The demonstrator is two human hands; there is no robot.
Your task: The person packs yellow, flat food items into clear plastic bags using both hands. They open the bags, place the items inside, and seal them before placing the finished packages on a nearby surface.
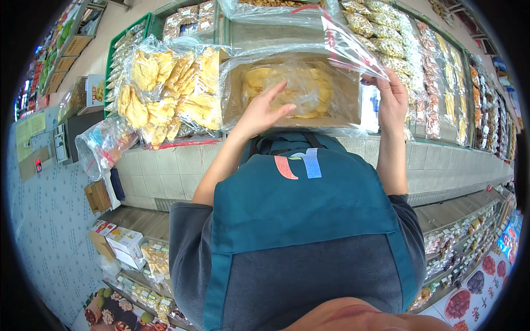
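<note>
In front of me a cardboard box (350, 101) lined with clear plastic holds flat yellow dried pieces (254, 80). A crumpled clear plastic bag (304, 89) lies over their middle. My left hand (267, 105) is above the box's near side, thumb and fingers apart, and nothing shows in it. At the right, my right hand (391, 93) pinches the corner of a clear zip bag (348, 45) with red strips and white print. That bag slants over the box's far right corner. Left of the box lie clear bags of similar yellow dried pieces (167, 87).
Packed bags of dried goods (385, 37) lie in rows to the right. A green crate (124, 62) of small packets stands at the far left. A bundle of plastic bags (105, 142) hangs by the counter's left end, near a scale (60, 142).
</note>
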